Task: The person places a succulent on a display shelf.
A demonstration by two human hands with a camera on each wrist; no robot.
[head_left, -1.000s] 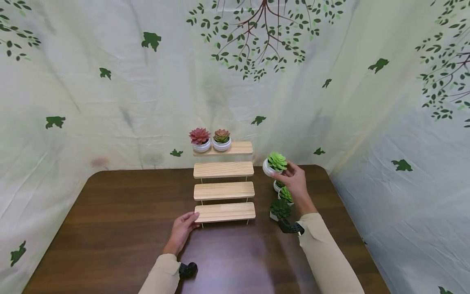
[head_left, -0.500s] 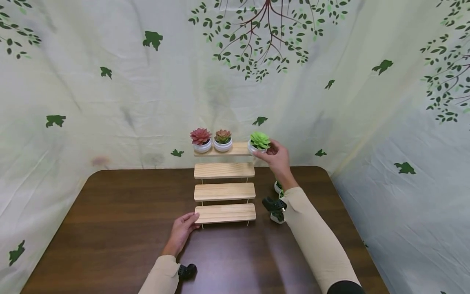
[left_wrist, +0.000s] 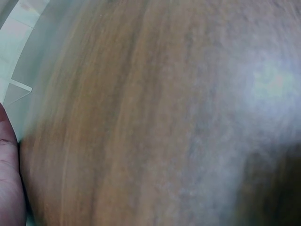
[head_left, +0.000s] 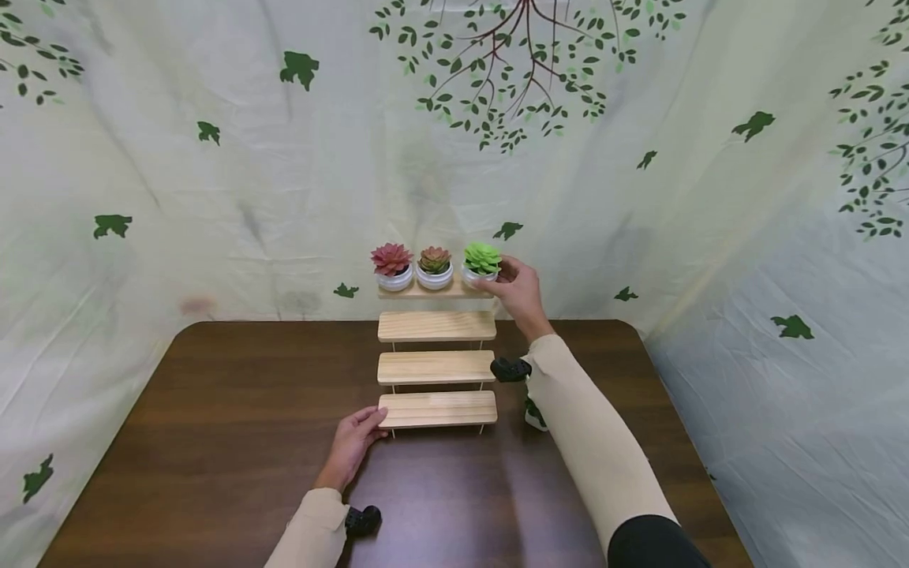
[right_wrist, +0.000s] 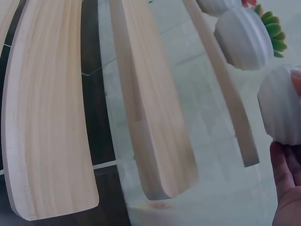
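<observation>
Holding wht pot [right_wrist: 279, 106] w/ grn succulent [head_left: 482, 258].

Middle plant [head_left: 435, 268] on top shelf [head_left: 450, 293], between left plant [head_left: 393, 267] and right plant [head_left: 481, 260]

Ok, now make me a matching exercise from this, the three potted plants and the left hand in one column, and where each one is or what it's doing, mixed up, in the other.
Column one
1. Pinkish-red plant
2. Red-tipped green plant
3. Bright green plant
4. Left hand

Column two
A. Held by the right hand
B. Holding the left end of the lowest shelf
C. At the left end of the top shelf
D. Between the two other plants

Right pairs: 1-C, 2-D, 3-A, 4-B
</observation>
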